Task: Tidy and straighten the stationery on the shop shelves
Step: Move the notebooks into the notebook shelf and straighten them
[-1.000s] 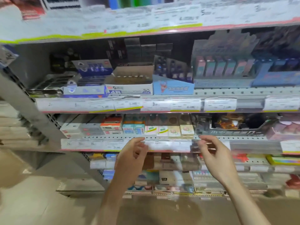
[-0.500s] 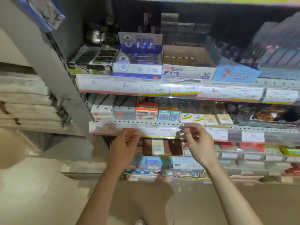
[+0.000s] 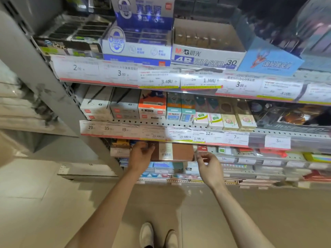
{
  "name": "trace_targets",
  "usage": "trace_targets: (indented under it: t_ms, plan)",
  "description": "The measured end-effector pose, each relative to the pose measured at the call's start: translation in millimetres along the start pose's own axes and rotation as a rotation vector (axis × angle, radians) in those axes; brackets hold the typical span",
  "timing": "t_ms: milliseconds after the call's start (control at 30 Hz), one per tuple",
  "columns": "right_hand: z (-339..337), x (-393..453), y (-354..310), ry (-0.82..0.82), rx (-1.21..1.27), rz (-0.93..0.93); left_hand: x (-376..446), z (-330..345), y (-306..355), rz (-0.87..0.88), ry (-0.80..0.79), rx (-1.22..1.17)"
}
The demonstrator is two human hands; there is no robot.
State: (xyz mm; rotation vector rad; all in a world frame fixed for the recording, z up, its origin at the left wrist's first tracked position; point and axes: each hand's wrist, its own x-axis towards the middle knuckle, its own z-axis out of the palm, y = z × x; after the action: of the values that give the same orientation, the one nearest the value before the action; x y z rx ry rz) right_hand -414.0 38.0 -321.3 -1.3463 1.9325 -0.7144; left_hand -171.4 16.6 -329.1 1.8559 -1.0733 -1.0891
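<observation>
A brown box [image 3: 176, 152] is seen on the third shelf down, directly under the price-label rail [image 3: 179, 136], at about 12 o'clock from the person's shoes [image 3: 157, 235]. The left hand [image 3: 141, 154] is placed at the box's 9 o'clock end, with fingers curled onto its upper left corner, apparently gripping it; the contact is partly blurred, so the grip is judged rather than confirmed. The right hand [image 3: 208, 165] is held just off the box's 3 o'clock end, fingers loosely curled and thumb apart, with nothing held. The long axis of the box is laid left to right, along the shelf edge, and the broad face with a pale barcode label [image 3: 165, 151] is turned outward toward the camera. The box is seen close to level. Risks noted: with only one end held, the free right end could swing forward and the box could be pulled askew or off the shelf lip. The small carton [image 3: 119, 149] just beside it at 9 o'clock and the red packet [image 3: 202, 148] at 3 o'clock could be nudged out of line if the box is slid sideways. The rail above could be knocked by knuckles if the hands are lifted.
</observation>
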Motion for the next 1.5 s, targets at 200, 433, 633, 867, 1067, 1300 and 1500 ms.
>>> trace_targets:
  t_ms: [200, 433, 633, 867, 1067, 1300, 1500]
  plan:
    - [19, 30, -10, -0.113, 0.185, 0.101, 11, 5, 6, -0.075, -0.012, -0.080]
    - [15, 20, 10, -0.285, 0.290, 0.178, -5, -2, -23, -0.094, -0.097, -0.088]
    - [15, 3, 32, -0.384, 0.283, 0.256, -7, 12, -30, -0.163, -0.151, -0.127]
    - [15, 7, 35, -0.387, 0.313, 0.278, -6, 16, -33, -0.187, -0.204, -0.162]
    - [15, 38, 10, -0.321, 0.345, 0.158, -16, 13, -30, -0.248, -0.237, -0.200]
    - [24, 32, 28, -0.384, 0.349, 0.171, -43, 12, -44, -0.211, -0.214, -0.161]
    - [15, -10, 49, -0.363, 0.356, 0.231, -72, 13, -52, -0.183, -0.271, -0.138]
